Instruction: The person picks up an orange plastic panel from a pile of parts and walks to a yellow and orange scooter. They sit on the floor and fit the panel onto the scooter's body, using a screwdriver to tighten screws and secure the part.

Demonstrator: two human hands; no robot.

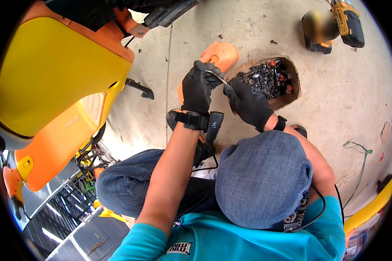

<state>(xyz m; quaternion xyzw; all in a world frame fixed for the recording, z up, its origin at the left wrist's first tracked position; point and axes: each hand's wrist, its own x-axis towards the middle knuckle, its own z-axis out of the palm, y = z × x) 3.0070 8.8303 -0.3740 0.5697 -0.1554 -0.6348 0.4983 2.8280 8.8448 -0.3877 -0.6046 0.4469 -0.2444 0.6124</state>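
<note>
Black gloves (197, 91), a seemingly silver rod (218, 78) and an orange cover (224, 54), upper centre; yellow-and-orange panel (56, 74), left; blue jeans (261, 178) and teal shirt (244, 239), lower centre.

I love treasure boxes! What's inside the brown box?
The brown box holds a heap of small metal parts, mostly dark, with a few orange-red pieces. The heap covers whatever lies beneath; the right hand hides part too.

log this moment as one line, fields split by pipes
left hand: gloved, grips metal rod | right hand: gloved, grips same metal rod | floor: open box of loose hardware, orange part, yellow-black power tool
</note>
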